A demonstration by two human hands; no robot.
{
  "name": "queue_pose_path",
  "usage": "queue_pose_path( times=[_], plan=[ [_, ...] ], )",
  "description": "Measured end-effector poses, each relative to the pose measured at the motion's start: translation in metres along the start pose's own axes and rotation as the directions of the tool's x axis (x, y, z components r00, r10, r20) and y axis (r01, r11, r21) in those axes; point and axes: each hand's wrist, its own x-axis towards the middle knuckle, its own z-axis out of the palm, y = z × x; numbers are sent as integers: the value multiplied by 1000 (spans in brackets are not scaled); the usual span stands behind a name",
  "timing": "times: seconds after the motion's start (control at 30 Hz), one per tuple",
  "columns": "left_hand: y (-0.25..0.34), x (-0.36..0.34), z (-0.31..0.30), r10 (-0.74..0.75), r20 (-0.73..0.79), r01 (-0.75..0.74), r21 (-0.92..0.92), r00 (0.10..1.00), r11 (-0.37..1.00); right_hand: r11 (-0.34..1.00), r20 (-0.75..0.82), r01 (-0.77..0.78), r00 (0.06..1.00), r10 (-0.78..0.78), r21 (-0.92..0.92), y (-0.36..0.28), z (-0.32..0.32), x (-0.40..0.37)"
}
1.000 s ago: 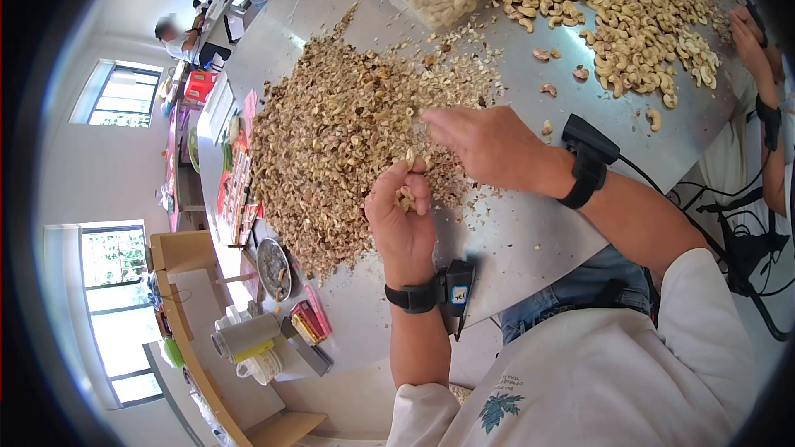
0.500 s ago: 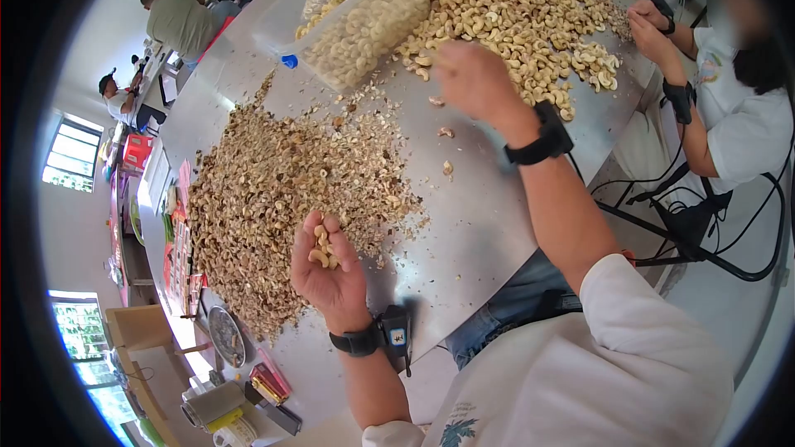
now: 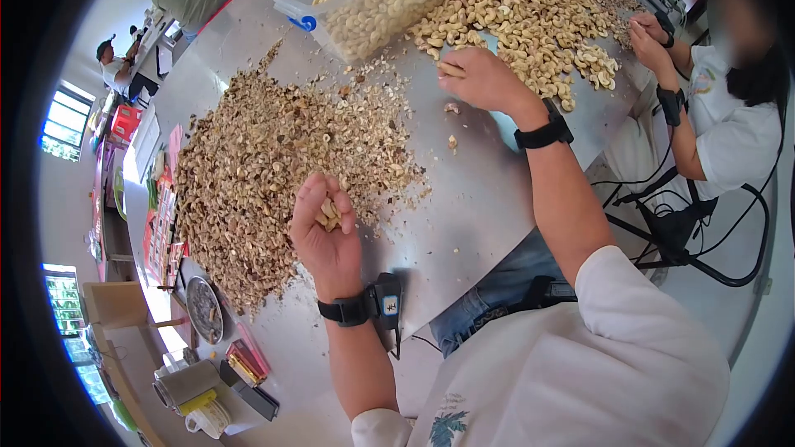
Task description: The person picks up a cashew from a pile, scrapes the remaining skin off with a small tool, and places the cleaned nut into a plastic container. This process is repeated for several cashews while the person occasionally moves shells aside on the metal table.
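Note:
My left hand is cupped palm up at the near edge of a large heap of brown nut pieces and husk bits, its fingers curled round several pale cashews. Farther right, my right hand pinches a cashew between thumb and fingertips, above the metal table. Just beyond it spreads a pile of pale whole cashews. Two small nut pieces lie on the table below my right hand.
A clear plastic bin of cashews stands at the pile's left. A co-worker sits at the right, hands near the far pile. At the lower left are a round metal dish and a roll.
The view has shifted slightly. My right hand has turned and now shows a cashew at its fingertips. My left hand's fingers have curled further over its cashews.

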Motion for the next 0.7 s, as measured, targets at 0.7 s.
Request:
queue_pose_path(
  times=[0.7],
  plan=[
    [-18, -6, 13, -150, 114, 122, 225, 982, 967, 346, 424, -396, 905, -8, 851, -57, 6, -31]
  ],
)
